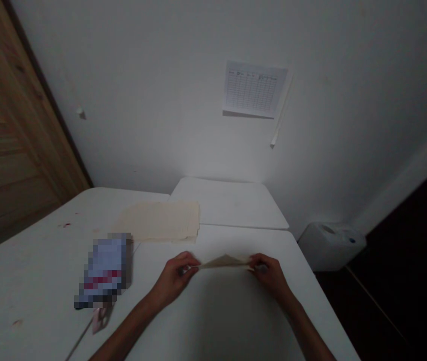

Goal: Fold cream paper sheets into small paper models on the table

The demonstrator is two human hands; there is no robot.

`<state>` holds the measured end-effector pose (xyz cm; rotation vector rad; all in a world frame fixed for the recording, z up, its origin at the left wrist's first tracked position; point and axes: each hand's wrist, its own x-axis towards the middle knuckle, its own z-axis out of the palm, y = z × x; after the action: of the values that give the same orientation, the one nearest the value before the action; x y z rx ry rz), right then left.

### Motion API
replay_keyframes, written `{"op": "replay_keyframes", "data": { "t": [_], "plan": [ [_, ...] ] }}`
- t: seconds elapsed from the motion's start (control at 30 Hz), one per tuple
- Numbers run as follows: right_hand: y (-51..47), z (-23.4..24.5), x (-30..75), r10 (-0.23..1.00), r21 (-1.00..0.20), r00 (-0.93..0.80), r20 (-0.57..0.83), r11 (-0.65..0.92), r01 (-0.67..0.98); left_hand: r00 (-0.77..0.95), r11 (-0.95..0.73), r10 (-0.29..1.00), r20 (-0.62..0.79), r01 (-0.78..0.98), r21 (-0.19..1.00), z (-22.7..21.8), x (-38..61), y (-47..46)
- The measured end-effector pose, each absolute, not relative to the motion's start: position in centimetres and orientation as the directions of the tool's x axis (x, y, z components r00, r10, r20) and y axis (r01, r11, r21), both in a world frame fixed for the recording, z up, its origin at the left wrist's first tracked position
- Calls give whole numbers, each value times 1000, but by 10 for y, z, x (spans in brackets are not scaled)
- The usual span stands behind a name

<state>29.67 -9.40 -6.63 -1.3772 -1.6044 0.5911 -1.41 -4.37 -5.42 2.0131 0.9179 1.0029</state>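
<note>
Between my two hands stretches a folded sheet of beige paper, raised into a low peak in its middle. My left hand pinches its left end between thumb and fingers. At the opposite end, my right hand grips the paper the same way. Both hands are low over the white table. Just beyond my left hand lies a flat stack of beige paper sheets with slightly uneven edges.
A blurred-out blue and red object lies on the left, with a small pinkish item by it. A white container stands on the floor at right. A printed chart hangs on the wall; a wooden door is at left.
</note>
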Motion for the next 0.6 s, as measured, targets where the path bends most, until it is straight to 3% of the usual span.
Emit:
{"op": "replay_keyframes", "data": {
  "t": [0.13,0.33,0.6],
  "plan": [
    [-95,-69,296,945,-879,126,302,225,420,406,-455,850,336,244,856,-52,-12,-46],
    [-96,-70,292,969,-952,143,202,160,261,246,-140,964,103,141,980,-58,-4,-52],
    [-97,-69,284,982,-991,155,109,95,90,138,42,990,-36,-37,998,-59,2,-50]
  ]
}}
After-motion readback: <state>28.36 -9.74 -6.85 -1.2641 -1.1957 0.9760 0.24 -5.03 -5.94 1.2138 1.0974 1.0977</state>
